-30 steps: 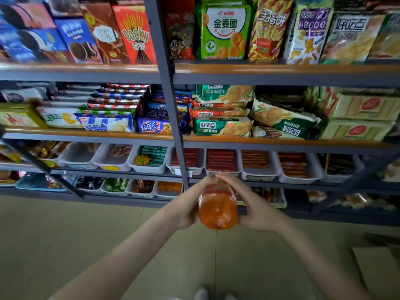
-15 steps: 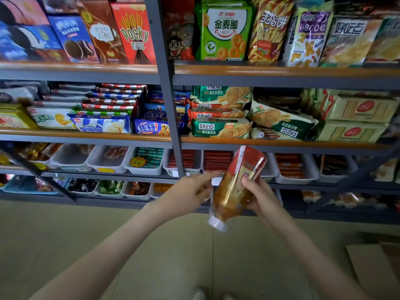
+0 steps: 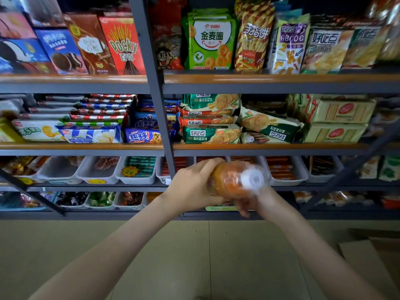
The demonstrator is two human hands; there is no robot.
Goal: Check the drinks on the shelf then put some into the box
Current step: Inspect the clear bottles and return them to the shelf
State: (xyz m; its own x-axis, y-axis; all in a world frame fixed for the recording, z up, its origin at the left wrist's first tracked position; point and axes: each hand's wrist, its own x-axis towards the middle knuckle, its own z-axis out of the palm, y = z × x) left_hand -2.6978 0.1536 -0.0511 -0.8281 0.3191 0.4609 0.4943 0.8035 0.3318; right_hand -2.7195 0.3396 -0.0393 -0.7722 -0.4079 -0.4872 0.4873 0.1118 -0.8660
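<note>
Now the orange drink bottle (image 3: 227, 180), gripped by my left hand (image 3: 190, 187) and right hand (image 3: 252, 204), points its white cap (image 3: 253, 179) at me, not downward: still checking.

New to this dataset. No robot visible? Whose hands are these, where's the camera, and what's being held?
There is no robot here: a person works with two bare hands. The only camera is a wide-angle one worn on the person's head, looking forward and down, so you see roughly what they see, and straight lines bend near the edges.

The left hand grips an orange drink bottle, tipped so its white cap points toward the camera. The right hand is beneath the bottle. It is motion-blurred, so its grip is unclear.

Behind stand store shelves stacked with snack packets, with white trays of small goods lower down. The cardboard at the lower right is probably the box for the drinks, though only part of it shows.
</note>
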